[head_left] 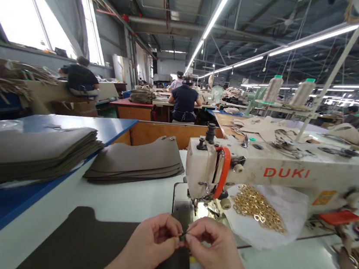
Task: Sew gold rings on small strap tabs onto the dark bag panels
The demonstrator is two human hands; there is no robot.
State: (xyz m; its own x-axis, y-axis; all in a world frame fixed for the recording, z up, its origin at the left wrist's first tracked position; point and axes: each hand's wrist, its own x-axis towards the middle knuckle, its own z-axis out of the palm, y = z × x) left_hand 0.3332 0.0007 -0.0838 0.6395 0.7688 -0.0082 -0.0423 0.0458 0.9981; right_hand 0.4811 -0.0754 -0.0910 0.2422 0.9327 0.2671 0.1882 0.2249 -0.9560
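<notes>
The left hand and right hand share a fingertip grip, pinching a small dark piece over the dark panel near the sewing machine, where an uneven tug could make it slip and drop.

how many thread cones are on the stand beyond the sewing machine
2: the left cone and the right cone, side by side on the stand.
</notes>
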